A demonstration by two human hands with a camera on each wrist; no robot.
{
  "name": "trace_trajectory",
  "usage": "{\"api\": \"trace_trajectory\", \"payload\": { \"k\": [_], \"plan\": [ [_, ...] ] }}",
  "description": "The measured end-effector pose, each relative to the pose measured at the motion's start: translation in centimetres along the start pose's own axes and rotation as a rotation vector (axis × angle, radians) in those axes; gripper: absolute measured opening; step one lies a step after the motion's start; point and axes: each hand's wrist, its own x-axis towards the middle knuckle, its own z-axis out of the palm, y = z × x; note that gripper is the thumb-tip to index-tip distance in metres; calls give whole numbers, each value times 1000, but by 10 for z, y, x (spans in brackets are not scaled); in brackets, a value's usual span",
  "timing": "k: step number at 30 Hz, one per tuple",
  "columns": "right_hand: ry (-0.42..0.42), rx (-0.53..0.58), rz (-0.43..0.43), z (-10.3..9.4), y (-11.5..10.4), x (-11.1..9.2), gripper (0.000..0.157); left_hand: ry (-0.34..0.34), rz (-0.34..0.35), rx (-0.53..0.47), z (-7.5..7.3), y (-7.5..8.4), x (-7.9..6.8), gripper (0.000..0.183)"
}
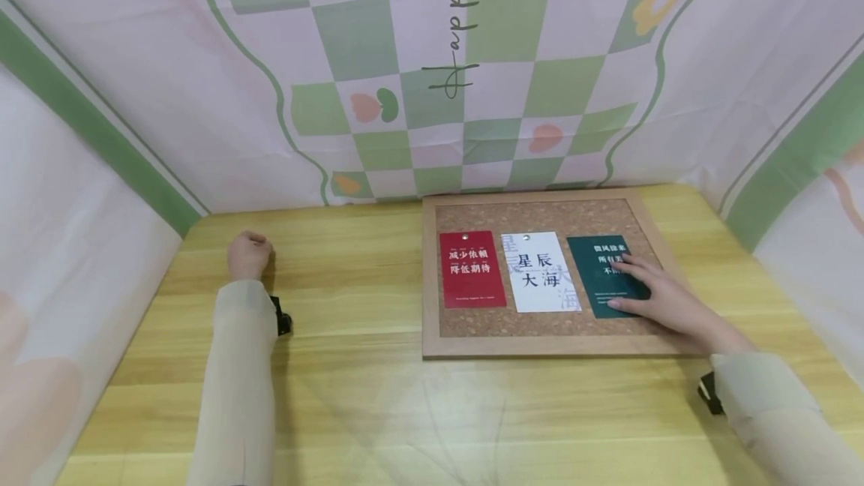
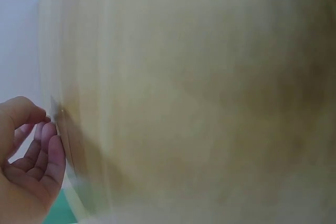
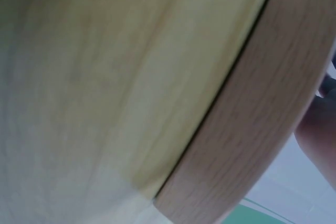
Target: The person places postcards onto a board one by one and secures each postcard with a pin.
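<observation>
A wood-framed cork board (image 1: 533, 214) lies flat on the table. On it, side by side, are a red card (image 1: 472, 283), a white card (image 1: 540, 295) and a dark green card (image 1: 594, 287). My right hand (image 1: 664, 302) rests its spread fingers on the green card's right part, covering some lettering. Left of the board, above the table, my left hand (image 1: 248, 255) has its fingers curled; its wrist view shows thumb and index pinching a tiny thing, seemingly a thumbtack (image 2: 49, 119), mostly hidden. The right wrist view shows mainly the board's frame (image 3: 247, 103).
Small shiny thumbtacks sit at the top of the red card and white card; none is visible on the green one. The wooden table (image 1: 351, 396) runs around the board. A checked, printed cloth (image 1: 499, 81) hangs behind, with cloth sides left and right.
</observation>
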Motion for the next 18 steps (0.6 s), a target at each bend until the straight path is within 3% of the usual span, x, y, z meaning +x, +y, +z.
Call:
{"api": "trace_trajectory", "payload": {
  "k": [13,18],
  "plan": [
    [-4,7,4,0,-1,0,82,-4,34,49,-1,4,-3,35],
    [-3,5,2,0,-2,0,82,-19,45,25,0,5,-3,34]
  ]
}}
